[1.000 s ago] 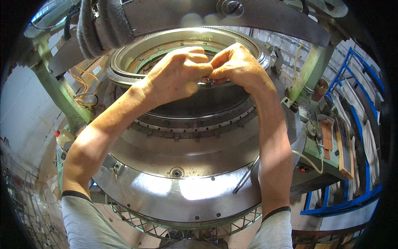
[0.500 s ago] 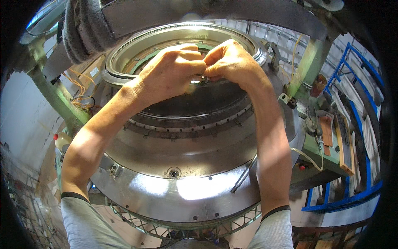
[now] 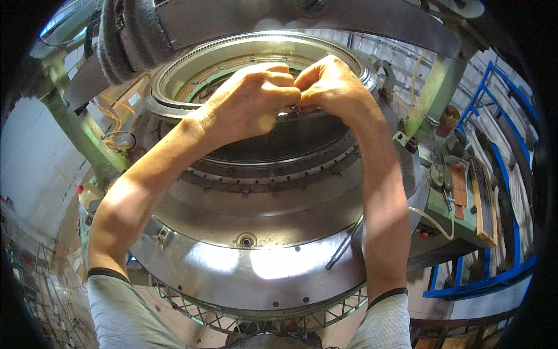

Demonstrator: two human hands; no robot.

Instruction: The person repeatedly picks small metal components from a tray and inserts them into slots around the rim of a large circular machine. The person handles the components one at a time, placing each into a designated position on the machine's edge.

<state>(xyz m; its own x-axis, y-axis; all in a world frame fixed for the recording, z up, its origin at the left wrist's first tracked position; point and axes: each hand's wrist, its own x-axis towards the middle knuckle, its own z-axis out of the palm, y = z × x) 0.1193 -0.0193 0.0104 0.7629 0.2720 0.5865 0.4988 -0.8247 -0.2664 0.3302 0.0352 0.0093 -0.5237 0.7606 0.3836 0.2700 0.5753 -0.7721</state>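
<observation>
Both arms reach forward over a large round metal casing (image 3: pixel 256 215), and the hands meet at the near rim of its raised upper ring (image 3: pixel 168 104). My left hand (image 3: pixel 256 96) is closed, knuckles up, fingers curled toward the right hand. Thumb and forefinger of my right hand (image 3: pixel 331 87) are pinched together against the left fingers. A small shiny metal piece (image 3: pixel 285 114) shows just beneath the fingertips; its kind is too small to tell. Whatever the fingers grip is hidden between them. Under the hands lies the dark band of the casing below the ring.
A thin dark rod-like tool (image 3: pixel 344 247) lies on the casing's lower flange beside my right forearm. A grey beam (image 3: pixel 302 26) crosses overhead, with green posts (image 3: pixel 87 139) at the sides. At right are a bench with tools (image 3: pixel 442 203) and a blue rack (image 3: pixel 505 168).
The hands stay together at the ring and sit slightly farther right in the picture. The surroundings have shifted a little with the view. The pinching grip looks the same.
</observation>
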